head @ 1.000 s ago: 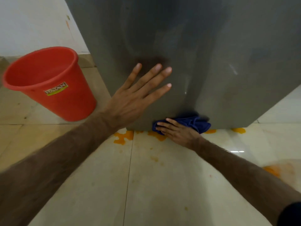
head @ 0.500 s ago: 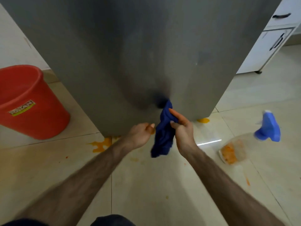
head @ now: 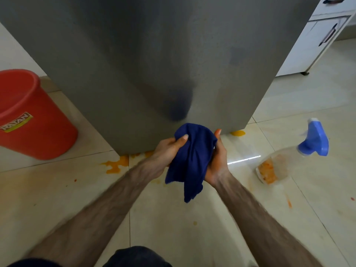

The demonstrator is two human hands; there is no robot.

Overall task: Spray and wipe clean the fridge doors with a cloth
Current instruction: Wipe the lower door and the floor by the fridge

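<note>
Left hand [head: 169,149] and right hand [head: 216,162] both grasp a blue cloth [head: 190,160] below the grey fridge door [head: 154,64], seemingly refolding it for wiping.

One legible marking is present. The red bucket [head: 28,116], standing on the floor well to the left of my left hand [head: 167,149], carries a label [head: 16,123] on its side wall. The label shows the word "RATAN" in light capital letters on a dark band with a yellow-green border, set at a slant. I can read no other text, number or sign on any other surface.
</note>
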